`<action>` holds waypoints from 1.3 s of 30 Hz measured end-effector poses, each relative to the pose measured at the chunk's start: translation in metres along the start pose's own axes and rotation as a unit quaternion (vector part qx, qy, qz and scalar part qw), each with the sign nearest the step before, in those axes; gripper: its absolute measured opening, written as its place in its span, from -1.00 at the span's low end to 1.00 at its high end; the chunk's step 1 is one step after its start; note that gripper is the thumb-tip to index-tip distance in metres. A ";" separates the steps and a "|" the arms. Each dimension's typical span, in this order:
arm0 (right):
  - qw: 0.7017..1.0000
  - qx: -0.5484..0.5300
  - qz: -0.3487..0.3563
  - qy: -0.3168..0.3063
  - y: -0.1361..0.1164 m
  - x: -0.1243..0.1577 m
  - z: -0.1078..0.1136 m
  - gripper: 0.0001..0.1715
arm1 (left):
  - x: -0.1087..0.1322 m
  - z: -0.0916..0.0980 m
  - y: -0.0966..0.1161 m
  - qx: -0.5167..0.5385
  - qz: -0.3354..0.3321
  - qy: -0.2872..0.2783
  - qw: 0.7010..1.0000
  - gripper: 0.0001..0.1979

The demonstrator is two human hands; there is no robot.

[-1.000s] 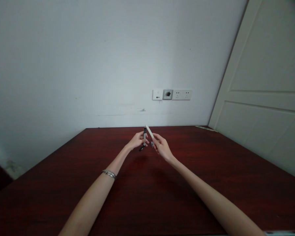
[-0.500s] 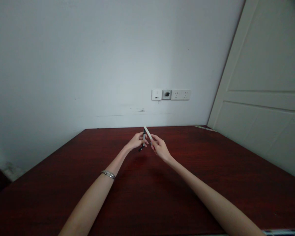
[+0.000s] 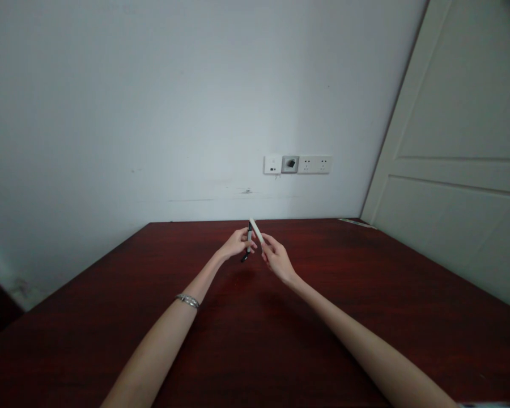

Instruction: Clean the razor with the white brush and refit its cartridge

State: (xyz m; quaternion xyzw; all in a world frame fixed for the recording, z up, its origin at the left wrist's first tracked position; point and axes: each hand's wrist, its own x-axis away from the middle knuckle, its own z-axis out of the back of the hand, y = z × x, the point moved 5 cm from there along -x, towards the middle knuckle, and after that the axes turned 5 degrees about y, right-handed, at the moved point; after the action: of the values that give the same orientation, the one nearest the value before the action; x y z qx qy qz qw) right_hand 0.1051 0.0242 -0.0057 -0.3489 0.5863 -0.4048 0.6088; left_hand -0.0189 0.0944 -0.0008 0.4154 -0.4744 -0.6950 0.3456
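My left hand (image 3: 236,243) is closed, its fingers pinching a slim black-and-grey pen (image 3: 249,235) that stands nearly upright with its black lower end pointing down. Opposite it, my right hand (image 3: 278,259) grips the lower end of a slim white stick (image 3: 256,230), whose exact kind is too small to tell. The stick leans up and left, so its top meets or overlaps the top of the pen; whether they touch cannot be made out. Both things are held above the dark red table (image 3: 246,328). A silvery bracelet (image 3: 187,300) circles my left wrist.
Behind the table rises a pale wall (image 3: 131,113) with a row of sockets (image 3: 297,164). A white panelled door (image 3: 459,170) stands at the right. A thin light strip (image 3: 357,223) lies at the table's far right corner.
The view has shifted very slightly. Both hands keep the same hold on the pen and the white stick, with almost no visible movement.
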 end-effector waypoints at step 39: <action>0.883 0.366 0.292 0.026 -0.048 -0.053 0.039 -0.67 | -0.009 0.014 0.002 -0.034 -0.076 -0.038 0.996 -0.86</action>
State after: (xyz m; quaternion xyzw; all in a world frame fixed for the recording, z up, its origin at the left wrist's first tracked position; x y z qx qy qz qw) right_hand 0.1407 0.0494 0.0628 0.0963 0.4872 -0.4034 0.7685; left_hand -0.0276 0.1071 0.0064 0.4117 -0.4304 -0.7502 0.2874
